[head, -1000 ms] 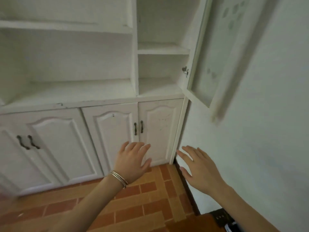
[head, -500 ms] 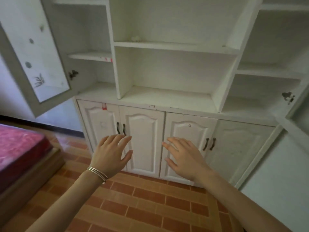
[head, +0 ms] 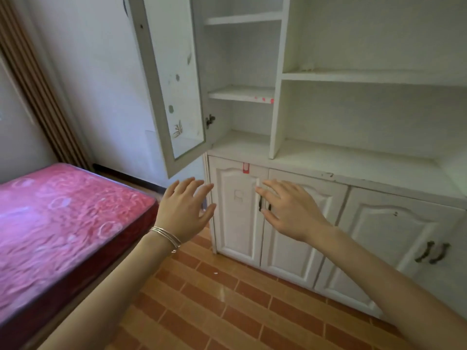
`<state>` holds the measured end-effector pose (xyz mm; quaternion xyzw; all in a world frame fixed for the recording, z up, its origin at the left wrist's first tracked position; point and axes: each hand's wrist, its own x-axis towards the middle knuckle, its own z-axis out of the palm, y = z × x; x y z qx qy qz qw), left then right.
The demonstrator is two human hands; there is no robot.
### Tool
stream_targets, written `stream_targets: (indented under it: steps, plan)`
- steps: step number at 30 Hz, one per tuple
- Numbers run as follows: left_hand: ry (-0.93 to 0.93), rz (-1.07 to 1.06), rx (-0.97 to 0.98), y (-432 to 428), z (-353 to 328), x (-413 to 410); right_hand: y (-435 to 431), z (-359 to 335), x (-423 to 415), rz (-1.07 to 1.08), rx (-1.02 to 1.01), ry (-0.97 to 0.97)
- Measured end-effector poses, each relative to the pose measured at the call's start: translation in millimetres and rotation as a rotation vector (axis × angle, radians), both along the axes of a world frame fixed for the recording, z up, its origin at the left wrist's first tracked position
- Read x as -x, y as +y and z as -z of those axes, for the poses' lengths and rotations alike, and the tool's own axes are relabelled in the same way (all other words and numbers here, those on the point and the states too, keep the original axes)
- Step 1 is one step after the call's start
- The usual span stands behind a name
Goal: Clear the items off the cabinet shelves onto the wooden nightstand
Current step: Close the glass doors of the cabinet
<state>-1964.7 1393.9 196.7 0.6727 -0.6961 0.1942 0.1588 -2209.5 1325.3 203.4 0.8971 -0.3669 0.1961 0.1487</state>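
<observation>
A white cabinet (head: 353,168) fills the right half of the head view. Its open shelves (head: 242,93) show bare white boards with nothing standing on them. My left hand (head: 183,210), with thin bangles at the wrist, is held out in the air with fingers spread, holding nothing. My right hand (head: 288,207) is also spread and empty, in front of the lower cabinet doors (head: 237,210) without touching them. No wooden nightstand is in view.
An open glass cabinet door (head: 171,84) juts out toward me at upper centre. A bed with a red patterned mattress (head: 63,218) stands at the left. Brown brick-pattern tiles (head: 227,304) cover the floor between the bed and the cabinet.
The view has swung left along the cabinet, from its right end to its left end, bringing the bed into sight. Both hands stay spread and empty in front of me.
</observation>
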Motion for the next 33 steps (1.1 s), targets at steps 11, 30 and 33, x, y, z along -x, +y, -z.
stream_targets:
  steps: [11, 30, 33]
  plan:
    - [0.009, -0.033, 0.084, -42.1, -8.8, -83.2, -65.9, -17.2, -94.3, -0.128, 0.082, 0.027]
    - [-0.191, -0.203, 0.224, -201.5, -77.2, -246.9, -273.9, -82.1, -280.8, -0.372, 0.241, 0.045]
    - [-0.212, -0.233, 0.214, -216.5, -80.4, -278.4, -288.9, -89.9, -308.2, -0.393, 0.256, -0.006]
